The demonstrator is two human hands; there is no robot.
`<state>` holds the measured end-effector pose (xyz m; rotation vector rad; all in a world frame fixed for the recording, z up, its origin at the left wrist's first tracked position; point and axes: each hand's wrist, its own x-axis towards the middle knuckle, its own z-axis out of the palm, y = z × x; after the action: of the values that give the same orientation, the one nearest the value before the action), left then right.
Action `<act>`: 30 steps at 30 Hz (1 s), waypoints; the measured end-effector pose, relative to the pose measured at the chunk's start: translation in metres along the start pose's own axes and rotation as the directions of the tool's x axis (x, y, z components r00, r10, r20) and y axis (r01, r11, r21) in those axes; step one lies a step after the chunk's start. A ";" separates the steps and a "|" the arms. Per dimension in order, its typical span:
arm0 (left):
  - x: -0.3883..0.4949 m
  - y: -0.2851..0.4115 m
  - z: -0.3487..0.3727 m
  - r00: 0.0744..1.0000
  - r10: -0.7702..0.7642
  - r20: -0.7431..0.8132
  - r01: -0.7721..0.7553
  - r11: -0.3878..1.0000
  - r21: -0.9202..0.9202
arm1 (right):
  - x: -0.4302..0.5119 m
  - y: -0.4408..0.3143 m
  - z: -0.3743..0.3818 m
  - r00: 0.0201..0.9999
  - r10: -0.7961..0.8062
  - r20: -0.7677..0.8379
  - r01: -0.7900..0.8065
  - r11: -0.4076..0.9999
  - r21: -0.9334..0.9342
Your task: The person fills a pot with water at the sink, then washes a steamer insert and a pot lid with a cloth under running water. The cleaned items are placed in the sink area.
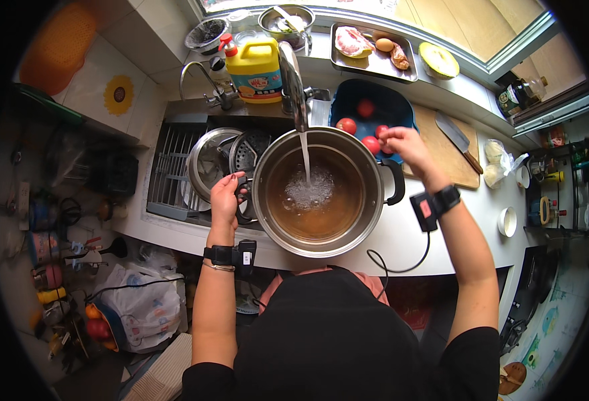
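Observation:
A large stainless steel pot with black side handles is before me, partly over the sink. Water runs from the tap into the brownish water inside it. My left hand grips the pot's left handle. The right handle is free. My right hand is over the near right side of a blue plastic basin, fingers bent beside small red tomatoes. Whether its fingertips hold one is not clear.
A cleaver lies on a wooden cutting board at right. Behind the sink stands a yellow detergent jug. Pot lids and a steamer plate sit in the sink. A metal tray on the ledge holds meat and an egg.

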<state>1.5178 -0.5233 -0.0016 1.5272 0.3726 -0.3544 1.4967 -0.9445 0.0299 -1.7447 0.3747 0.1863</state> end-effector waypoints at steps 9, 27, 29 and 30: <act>-0.001 0.001 -0.001 1.000 -0.008 -0.024 0.008 1.000 0.003 | 0.075 -0.046 0.010 0.946 0.162 0.280 -0.111 0.976 -0.188; -0.006 0.011 0.003 0.994 -0.094 -0.049 0.091 0.994 -0.056 | 0.160 -0.044 0.034 0.760 0.344 0.552 -0.314 0.937 -0.152; -0.007 0.012 0.003 0.994 -0.096 -0.045 0.093 0.994 -0.059 | 0.162 -0.042 0.036 0.743 0.335 0.579 -0.316 0.939 -0.136; -0.007 0.012 0.003 0.994 -0.095 -0.044 0.092 0.994 -0.062 | 0.163 -0.042 0.037 0.742 0.333 0.582 -0.317 0.939 -0.134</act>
<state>1.5171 -0.5261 0.0120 1.4648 0.4890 -0.3786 1.6668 -0.9255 0.0077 -1.5320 0.2018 0.9827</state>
